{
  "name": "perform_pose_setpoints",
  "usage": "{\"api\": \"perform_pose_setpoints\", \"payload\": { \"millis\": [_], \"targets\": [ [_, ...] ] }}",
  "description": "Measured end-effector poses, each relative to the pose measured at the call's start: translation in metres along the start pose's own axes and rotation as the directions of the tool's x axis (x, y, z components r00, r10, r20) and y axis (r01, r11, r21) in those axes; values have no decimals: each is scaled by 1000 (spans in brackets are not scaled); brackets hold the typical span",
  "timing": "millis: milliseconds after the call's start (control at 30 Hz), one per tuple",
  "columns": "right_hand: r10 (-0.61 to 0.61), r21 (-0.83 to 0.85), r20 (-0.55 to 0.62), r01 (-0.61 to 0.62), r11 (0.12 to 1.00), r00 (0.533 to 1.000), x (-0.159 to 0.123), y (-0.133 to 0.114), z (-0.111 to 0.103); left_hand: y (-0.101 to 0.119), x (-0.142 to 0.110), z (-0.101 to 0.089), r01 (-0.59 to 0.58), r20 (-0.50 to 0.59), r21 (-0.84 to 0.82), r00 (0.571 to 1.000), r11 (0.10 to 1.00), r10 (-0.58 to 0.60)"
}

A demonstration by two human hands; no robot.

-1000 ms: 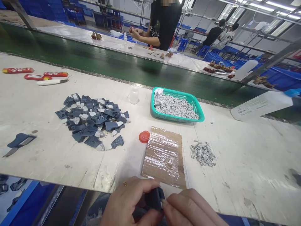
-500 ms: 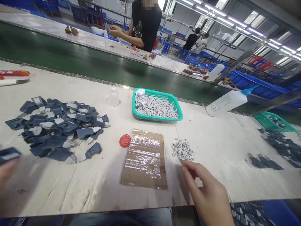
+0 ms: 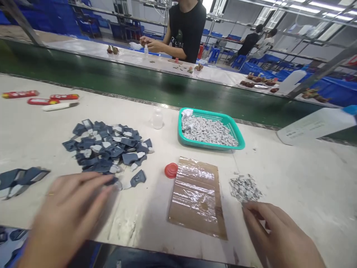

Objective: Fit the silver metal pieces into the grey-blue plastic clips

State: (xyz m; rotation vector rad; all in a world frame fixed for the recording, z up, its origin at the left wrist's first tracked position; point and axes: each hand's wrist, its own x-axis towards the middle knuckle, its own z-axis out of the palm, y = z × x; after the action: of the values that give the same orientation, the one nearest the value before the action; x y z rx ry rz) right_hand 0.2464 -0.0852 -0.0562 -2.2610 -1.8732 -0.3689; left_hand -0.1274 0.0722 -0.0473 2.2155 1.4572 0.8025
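My left hand [image 3: 69, 208] reaches flat over the table with its fingers stretched toward the near edge of a pile of dark blue-grey plastic parts [image 3: 107, 149]; it is smeared by motion and holds nothing I can see. My right hand [image 3: 276, 234] lies at the near edge of a small heap of grey bits [image 3: 245, 188], fingertips pinched together at it; whether a bit is between them is hidden. A tape-covered cardboard piece [image 3: 196, 195] lies between the hands, with a red cap [image 3: 171, 170] beside it.
A teal basket [image 3: 235, 130] of grey bits stands behind the cardboard, a small clear bottle [image 3: 157, 118] to its left. Two blue parts [image 3: 19, 178] lie far left. Red-and-white knives [image 3: 41, 101] lie at the back left. A green conveyor [image 3: 111, 74] runs across; a person [image 3: 185, 29] works beyond it.
My left hand set a blue part down at the far left and swung right toward the pile. My right hand moved up to the small heap of grey bits. The camera panned left.
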Motion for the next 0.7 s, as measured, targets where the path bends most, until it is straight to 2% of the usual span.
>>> {"api": "perform_pose_setpoints", "payload": {
  "millis": [33, 67, 133, 200, 300, 367, 433, 500, 600, 700],
  "targets": [
    [-52, -2, -29, 52, 999, 998, 0, -1, -1, 9, 0, 8, -132, -24, 110, 991, 985, 135],
    [-101, -4, -62, 101, 995, 993, 0, -1, -2, 18, 1, 18, -213, -19, 167, 976, 963, 219],
    [-188, -6, -108, 189, 982, 976, -2, -2, -4, 31, 6, 37, -258, 9, 291, 964, 921, 267],
    [-234, -15, -96, 234, 972, 968, -5, 0, -6, 39, 9, 49, -239, 33, 371, 969, 897, 245],
    [-255, -12, -42, 255, 967, 966, -10, 2, -8, 43, 9, 51, -242, 63, 335, 970, 910, 235],
    [-235, 16, -18, 235, 972, 972, -11, 3, -9, 47, 3, 48, -229, 80, 158, 973, 961, 218],
    [-186, 45, -36, 188, 981, 982, -10, 1, -9, 55, -6, 45, -126, 136, -90, 981, 988, 138],
    [-145, 41, -39, 147, 988, 989, -8, 0, -7, 67, -16, 45, 37, 262, -326, 964, 945, 52],
    [-111, -16, 28, 111, 994, 993, -10, 0, -4, 84, -29, 51, 257, 474, -526, 880, 810, 28],
    [-103, -75, 63, 108, 991, 993, -16, 2, -3, 93, -36, 60, 454, 635, -560, 772, 693, 7]
  ]
}}
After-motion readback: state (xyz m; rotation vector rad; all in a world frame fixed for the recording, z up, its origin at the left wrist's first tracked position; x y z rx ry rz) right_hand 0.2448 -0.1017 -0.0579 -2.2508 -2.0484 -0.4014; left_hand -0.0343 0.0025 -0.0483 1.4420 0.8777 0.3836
